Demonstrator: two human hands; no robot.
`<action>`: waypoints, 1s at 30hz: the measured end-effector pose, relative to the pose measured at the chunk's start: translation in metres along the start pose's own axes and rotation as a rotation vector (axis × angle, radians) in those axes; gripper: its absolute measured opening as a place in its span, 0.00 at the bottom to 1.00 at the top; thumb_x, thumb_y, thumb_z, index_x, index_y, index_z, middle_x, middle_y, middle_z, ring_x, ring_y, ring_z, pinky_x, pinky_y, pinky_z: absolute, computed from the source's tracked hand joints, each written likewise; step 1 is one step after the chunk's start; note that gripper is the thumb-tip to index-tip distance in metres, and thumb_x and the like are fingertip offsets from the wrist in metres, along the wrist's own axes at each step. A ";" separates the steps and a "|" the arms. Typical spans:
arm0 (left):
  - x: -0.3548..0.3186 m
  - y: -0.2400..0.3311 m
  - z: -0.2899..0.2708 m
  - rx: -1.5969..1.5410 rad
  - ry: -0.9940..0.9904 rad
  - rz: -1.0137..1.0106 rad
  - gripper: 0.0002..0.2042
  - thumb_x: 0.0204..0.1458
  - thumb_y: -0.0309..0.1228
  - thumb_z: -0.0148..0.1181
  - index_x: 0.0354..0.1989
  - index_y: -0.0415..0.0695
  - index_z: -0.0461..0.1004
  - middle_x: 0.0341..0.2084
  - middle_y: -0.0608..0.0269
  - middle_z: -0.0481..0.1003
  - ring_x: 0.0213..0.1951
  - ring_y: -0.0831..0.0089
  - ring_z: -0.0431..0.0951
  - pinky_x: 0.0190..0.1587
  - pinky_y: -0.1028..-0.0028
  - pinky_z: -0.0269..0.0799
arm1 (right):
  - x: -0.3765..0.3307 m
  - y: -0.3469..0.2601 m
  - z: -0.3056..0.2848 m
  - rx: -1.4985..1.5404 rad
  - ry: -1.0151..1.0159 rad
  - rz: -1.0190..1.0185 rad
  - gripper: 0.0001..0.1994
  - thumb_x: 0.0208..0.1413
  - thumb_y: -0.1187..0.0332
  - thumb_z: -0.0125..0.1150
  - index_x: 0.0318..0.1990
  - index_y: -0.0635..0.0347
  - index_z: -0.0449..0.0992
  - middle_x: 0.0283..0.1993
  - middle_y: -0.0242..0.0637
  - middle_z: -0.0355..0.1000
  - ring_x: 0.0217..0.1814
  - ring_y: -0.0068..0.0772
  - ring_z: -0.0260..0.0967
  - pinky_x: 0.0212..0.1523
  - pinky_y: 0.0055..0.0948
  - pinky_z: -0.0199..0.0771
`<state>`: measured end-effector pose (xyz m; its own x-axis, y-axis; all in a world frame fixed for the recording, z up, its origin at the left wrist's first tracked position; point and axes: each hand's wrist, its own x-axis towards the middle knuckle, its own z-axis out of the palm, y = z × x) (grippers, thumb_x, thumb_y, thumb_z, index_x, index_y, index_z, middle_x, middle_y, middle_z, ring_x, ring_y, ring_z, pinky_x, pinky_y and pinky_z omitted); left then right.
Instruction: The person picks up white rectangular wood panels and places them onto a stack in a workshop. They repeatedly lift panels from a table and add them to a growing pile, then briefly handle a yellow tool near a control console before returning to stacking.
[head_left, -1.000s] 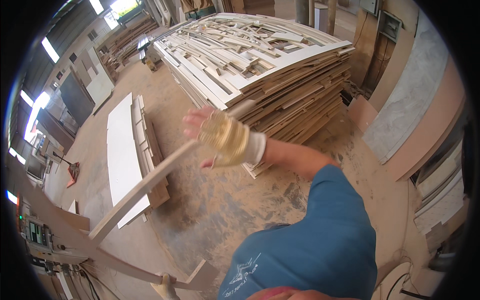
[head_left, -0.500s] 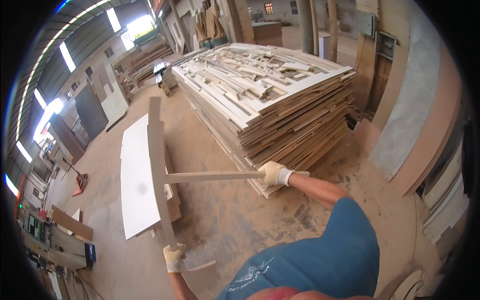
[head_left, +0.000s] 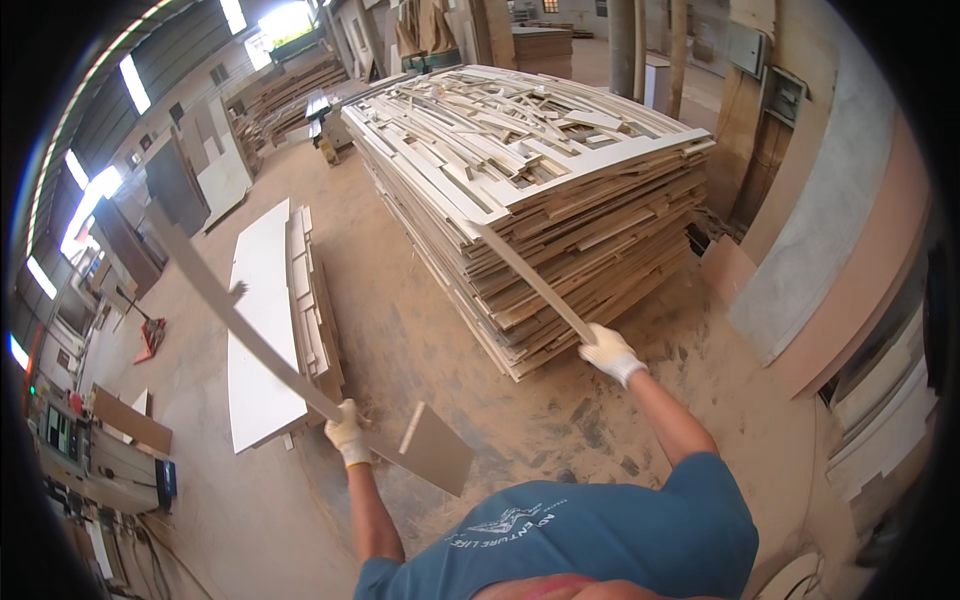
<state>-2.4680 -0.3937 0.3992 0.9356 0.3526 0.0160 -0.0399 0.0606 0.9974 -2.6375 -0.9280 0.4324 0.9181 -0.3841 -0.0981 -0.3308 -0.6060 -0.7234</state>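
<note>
My left hand (head_left: pixel 346 434), in a pale knit work glove, is closed around a long, narrow board offcut (head_left: pixel 262 350). One end of the offcut reaches far up to the left; near my body it widens into a flat, broad piece (head_left: pixel 438 455). A short broken stub juts from the offcut's side farther up. My gloved right hand (head_left: pixel 608 354) grips the near end of a separate thin wooden strip (head_left: pixel 530 278). The strip points up and left, its far tip overlapping the corner of the tall stack of board offcuts (head_left: pixel 580 240) in the view.
A lower pile topped by a white panel (head_left: pixel 262 310) lies on the dusty floor to the left. Large sheets (head_left: pixel 830 230) lean along the right side. A red pallet jack (head_left: pixel 150 340) and a machine with a screen (head_left: pixel 95 465) stand at far left.
The strip, which spanned from the long offcut to my right hand, is now apart from it. My right hand moved right; the offcut in my left hand has swung left.
</note>
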 end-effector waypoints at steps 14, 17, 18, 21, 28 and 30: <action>0.042 -0.025 -0.048 0.054 0.466 0.079 0.14 0.58 0.31 0.69 0.22 0.48 0.71 0.12 0.73 0.67 0.14 0.81 0.64 0.18 0.76 0.62 | 0.130 -0.007 -0.114 -0.134 0.212 -0.031 0.16 0.61 0.61 0.58 0.52 0.60 0.71 0.48 0.58 0.76 0.50 0.65 0.74 0.49 0.55 0.74; 0.067 -0.049 -0.055 0.021 0.493 0.078 0.13 0.58 0.31 0.69 0.23 0.48 0.72 0.13 0.73 0.66 0.14 0.82 0.64 0.18 0.76 0.62 | 0.251 -0.092 -0.110 -0.196 0.260 -0.324 0.19 0.61 0.63 0.52 0.58 0.57 0.69 0.50 0.61 0.75 0.54 0.66 0.72 0.53 0.56 0.72; 0.079 -0.059 -0.058 0.032 0.506 0.068 0.12 0.58 0.31 0.69 0.24 0.48 0.73 0.13 0.73 0.66 0.14 0.82 0.65 0.18 0.77 0.62 | 0.299 -0.124 -0.104 -0.241 0.198 -0.305 0.22 0.62 0.62 0.52 0.62 0.56 0.67 0.52 0.61 0.75 0.56 0.66 0.71 0.56 0.55 0.72; 0.125 -0.086 -0.068 0.052 0.517 0.026 0.12 0.57 0.30 0.70 0.25 0.47 0.73 0.12 0.72 0.67 0.14 0.81 0.64 0.18 0.77 0.62 | 0.436 -0.223 -0.056 -0.308 0.185 -0.327 0.19 0.61 0.64 0.54 0.58 0.58 0.69 0.50 0.59 0.77 0.55 0.60 0.75 0.54 0.53 0.75; 0.285 -0.106 -0.063 0.021 0.483 -0.081 0.11 0.56 0.29 0.71 0.26 0.45 0.73 0.11 0.70 0.68 0.11 0.80 0.64 0.16 0.75 0.63 | 0.657 -0.339 0.041 -0.515 0.177 -0.067 0.19 0.58 0.65 0.57 0.56 0.60 0.74 0.52 0.57 0.77 0.55 0.52 0.78 0.54 0.50 0.78; 0.337 -0.101 -0.048 0.023 0.445 -0.088 0.10 0.56 0.30 0.72 0.28 0.43 0.75 0.12 0.69 0.69 0.12 0.79 0.66 0.16 0.75 0.64 | 0.691 -0.333 0.058 -0.694 0.282 -0.009 0.20 0.59 0.63 0.59 0.58 0.58 0.75 0.56 0.55 0.76 0.59 0.52 0.76 0.59 0.49 0.76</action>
<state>-2.1657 -0.2362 0.3001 0.6931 0.7144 -0.0963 0.0457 0.0897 0.9949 -1.8802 -0.9509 0.5654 0.8612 -0.4848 0.1523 -0.4715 -0.8741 -0.1166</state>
